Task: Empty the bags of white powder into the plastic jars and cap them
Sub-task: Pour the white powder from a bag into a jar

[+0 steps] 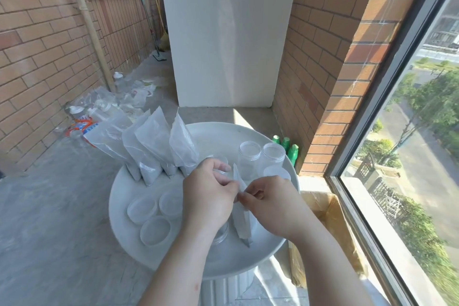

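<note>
**Powder bag: opening stage**

Bag [242,221] is held upright over the round table [218,134], its top edge pinched between left hand [208,196] and right hand [270,204]. The seal is best parted evenly, with the bag kept upright, before tipping towards the jar [220,233] half-hidden beneath the left wrist.

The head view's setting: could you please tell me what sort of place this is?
Most likely an enclosed balcony on an upper floor: brick walls, a large window looking down on trees and a road, and a concrete floor with brooms propped in the corner.
</note>
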### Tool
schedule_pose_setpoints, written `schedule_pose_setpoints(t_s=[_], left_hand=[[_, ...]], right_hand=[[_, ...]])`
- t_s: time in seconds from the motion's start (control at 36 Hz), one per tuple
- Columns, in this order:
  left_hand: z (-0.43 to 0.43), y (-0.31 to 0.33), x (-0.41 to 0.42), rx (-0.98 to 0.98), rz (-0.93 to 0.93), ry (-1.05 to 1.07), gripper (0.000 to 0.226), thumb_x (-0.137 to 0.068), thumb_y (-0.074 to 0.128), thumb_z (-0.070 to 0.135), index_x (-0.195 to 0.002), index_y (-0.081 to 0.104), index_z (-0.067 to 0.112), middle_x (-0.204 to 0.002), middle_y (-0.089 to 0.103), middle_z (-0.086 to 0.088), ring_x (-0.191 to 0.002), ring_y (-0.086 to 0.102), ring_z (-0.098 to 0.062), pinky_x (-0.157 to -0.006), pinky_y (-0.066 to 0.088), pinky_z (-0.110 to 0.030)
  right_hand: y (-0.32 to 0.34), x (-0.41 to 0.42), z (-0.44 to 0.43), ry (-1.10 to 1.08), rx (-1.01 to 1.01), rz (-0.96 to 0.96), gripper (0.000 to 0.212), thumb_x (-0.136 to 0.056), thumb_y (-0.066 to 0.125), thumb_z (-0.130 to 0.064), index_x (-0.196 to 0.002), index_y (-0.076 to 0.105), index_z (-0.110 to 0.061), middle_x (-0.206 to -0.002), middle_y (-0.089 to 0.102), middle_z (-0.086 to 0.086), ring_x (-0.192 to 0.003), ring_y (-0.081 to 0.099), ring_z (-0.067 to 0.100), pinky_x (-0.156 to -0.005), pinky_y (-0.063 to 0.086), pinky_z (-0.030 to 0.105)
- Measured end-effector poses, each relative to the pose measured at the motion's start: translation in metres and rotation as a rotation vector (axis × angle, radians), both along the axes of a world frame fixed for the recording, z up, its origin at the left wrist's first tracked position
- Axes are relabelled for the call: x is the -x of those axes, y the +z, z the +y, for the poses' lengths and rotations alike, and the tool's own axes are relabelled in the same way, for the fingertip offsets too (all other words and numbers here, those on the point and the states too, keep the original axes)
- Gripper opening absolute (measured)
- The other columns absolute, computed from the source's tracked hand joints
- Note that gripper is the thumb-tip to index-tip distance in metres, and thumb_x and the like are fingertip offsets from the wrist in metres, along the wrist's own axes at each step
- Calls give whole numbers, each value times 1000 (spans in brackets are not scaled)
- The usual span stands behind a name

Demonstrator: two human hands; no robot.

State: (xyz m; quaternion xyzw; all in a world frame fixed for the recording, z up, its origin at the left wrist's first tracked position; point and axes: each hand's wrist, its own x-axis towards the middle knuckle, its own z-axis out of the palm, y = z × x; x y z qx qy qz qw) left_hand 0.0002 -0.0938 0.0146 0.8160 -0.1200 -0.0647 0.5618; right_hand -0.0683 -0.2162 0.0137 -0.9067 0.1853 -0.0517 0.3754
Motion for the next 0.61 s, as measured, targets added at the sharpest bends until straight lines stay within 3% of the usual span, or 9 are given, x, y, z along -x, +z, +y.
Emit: schedule_pose_setpoints(t_s=[0.06, 0.14, 0.22, 0.31, 0.36, 0.47, 0.53, 0.61], left_hand=[[1, 0, 1, 13, 14, 2, 27, -78, 66, 2, -92, 58, 24, -65, 72, 11, -63, 71, -8, -67, 52, -24], [1, 0, 2, 1, 5, 13, 27, -79, 66, 5, -94, 59, 26, -66, 72, 14, -65, 68, -2, -59, 44, -13], [1, 0, 4, 5, 30, -5, 22, -81, 70, 13, -96, 59, 25, -67, 73, 16, -71, 70, -4, -68, 49, -16], [1, -1, 7, -9, 28, -13, 22, -81, 76, 26, -96, 60, 26, -66, 72, 18, -77, 69, -3, -75, 50, -22], [1, -1, 8, -33, 27, -11, 23, -80, 79, 30, -94, 61, 28, -65, 72, 19, -75, 68, 1, -70, 47, -18], [2, -2, 11, -34, 72, 21, 23, -76, 83, 30, -92, 67, 25, -66, 73, 14, -65, 68, 0, -64, 50, -17], [2, 1, 14, -46, 55, 30, 21, -77, 82, 30, -90, 67, 26, -63, 71, 17, -59, 65, 6, -54, 41, -6], [3, 2, 18, -56, 32, 36, 19, -80, 80, 28, -91, 65, 28, -59, 69, 21, -58, 62, 9, -50, 38, -5]], right_hand=[[1, 0, 2, -10, -19, 1, 27, -91, 66, -35, -72, 72, -17, -68, 69, 3, -55, 54, 13, -50, 41, 23], [3, 0, 4, -29, -55, 6, 30, -88, 65, -33, -71, 70, -10, -71, 70, 8, -63, 58, 24, -58, 46, 36], [3, 2, 6, -32, -37, 5, 33, -88, 63, -33, -72, 69, -5, -70, 67, 13, -55, 47, 15, -53, 38, 30], [6, 5, 9, -25, -45, -3, 31, -89, 62, -30, -63, 69, -16, -67, 67, 12, -53, 45, 13, -51, 36, 26], [7, 7, 12, -23, -44, -9, 31, -89, 61, -27, -60, 67, -19, -66, 67, 11, -52, 45, 13, -51, 36, 25], [6, 9, 15, -44, -50, -11, 29, -88, 61, -27, -68, 71, -9, -69, 67, 14, -54, 44, 13, -50, 34, 25], [6, 10, 15, -54, -64, -14, 29, -88, 61, -27, -70, 72, -7, -71, 68, 16, -55, 45, 13, -51, 34, 27], [6, 11, 15, -73, -76, -17, 29, -89, 61, -27, -71, 72, -7, -73, 70, 15, -58, 50, 17, -53, 38, 30]])
